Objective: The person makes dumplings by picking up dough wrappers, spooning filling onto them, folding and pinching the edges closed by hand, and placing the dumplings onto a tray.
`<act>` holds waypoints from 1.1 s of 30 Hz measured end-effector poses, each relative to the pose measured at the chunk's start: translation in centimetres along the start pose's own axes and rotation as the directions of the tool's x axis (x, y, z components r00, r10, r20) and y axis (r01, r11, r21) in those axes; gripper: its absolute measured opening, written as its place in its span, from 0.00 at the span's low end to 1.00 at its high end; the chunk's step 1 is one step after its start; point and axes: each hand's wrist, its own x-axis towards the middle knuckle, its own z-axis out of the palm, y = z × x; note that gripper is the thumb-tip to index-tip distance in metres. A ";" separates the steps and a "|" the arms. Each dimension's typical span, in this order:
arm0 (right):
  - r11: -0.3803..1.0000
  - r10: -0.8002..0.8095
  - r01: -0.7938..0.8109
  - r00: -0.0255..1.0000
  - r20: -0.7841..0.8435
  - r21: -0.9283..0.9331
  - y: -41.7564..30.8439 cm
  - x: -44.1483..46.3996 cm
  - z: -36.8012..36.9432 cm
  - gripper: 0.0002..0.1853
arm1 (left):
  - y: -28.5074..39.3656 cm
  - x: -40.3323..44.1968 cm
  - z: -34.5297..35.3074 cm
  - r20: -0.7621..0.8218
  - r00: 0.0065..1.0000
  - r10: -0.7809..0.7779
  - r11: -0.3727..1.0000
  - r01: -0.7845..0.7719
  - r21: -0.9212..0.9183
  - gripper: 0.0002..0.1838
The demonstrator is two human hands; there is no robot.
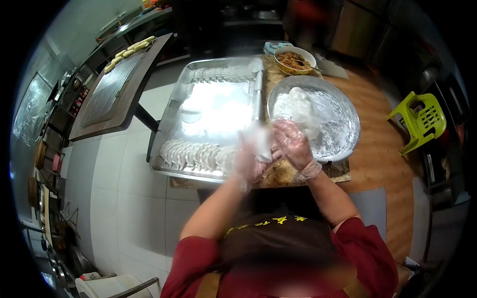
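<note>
My left hand (247,161), in a clear plastic glove and blurred by motion, holds a small white dumpling wrapper (263,143) over the tray's right edge. On the wrapper's other side, my right hand (293,143), gloved too, has its fingers curled against it. Whether filling lies inside is hidden. The metal tray (186,174) on the left bears a near row of pleated white dumplings (191,155) and a far row (221,74). Just beyond my right hand, a large metal basin (354,116) holds white flour and a lump of dough (302,107), partly under clear plastic.
A bowl of brown filling (314,58) stands behind the basin, a utensil handle over its rim. At the left is a dark table (82,130) with a ridged board and several pale dough rolls (130,51). A green plastic stool (422,119) stands right.
</note>
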 end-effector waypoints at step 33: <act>0.516 0.311 -0.717 0.666 0.678 0.468 1.2 -1.9 -1.7 0.10 | 1.9 -3.4 1.6 -0.133 0.918 -0.375 0.553 0.337 0.762 0.47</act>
